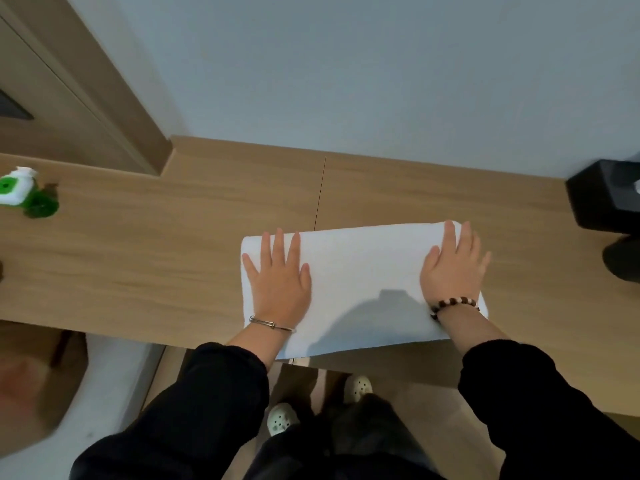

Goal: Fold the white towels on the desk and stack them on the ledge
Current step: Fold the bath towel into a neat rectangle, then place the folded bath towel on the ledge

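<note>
Lying flat on the wooden desk, the white towel forms a wide folded rectangle just right of the centre. Its long edges run from 9 to 3 o'clock. Its far edge is a soft rounded fold, with a band of bare wood between it and the wall at 12 o'clock. Its near edge runs close along the desk's front edge at 6 o'clock, and the near-left corner reaches that edge. Bare wood stretches well out toward 9 o'clock, as far as a green-and-white bottle near the left border. Toward 2 o'clock there is less room, since a black box stands on the desk apart from the towel.

The left hand lies palm down on the towel's left end, with its fingers straight, spread and pointing to 12 o'clock. The right hand lies palm down on the right end in the same way, its fingertips at the far fold. Neither hand grips anything; both only press flat on the cloth. A thin metal bangle circles the left wrist and a bead bracelet the right. Both forearms, in black sleeves, reach in from 6 o'clock.
</note>
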